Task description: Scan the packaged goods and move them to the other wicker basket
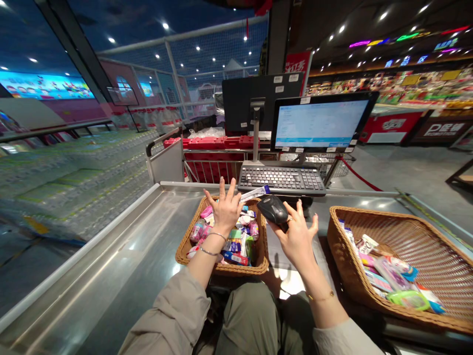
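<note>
My left hand (226,213) is over the smaller wicker basket (184,246), several fingers spread. A slim white-and-blue packet (254,193) extends from its thumb side, apparently pinched there; the grip itself is partly hidden. My right hand (298,234) grips a black barcode scanner (273,209), with some fingers lifted off it. The scanner's head points left, close to the packet. Inside the smaller basket lie many small packaged goods, among them a red-and-blue box (235,258) and a pink container (198,230).
To the right stands a larger wicker basket (334,236) holding several wrapped items. A keyboard (283,177) and a lit monitor (321,123) are behind the hands. The metal counter (140,251) has a raised rim on its left. Stacked bottle packs (74,197) stand beyond.
</note>
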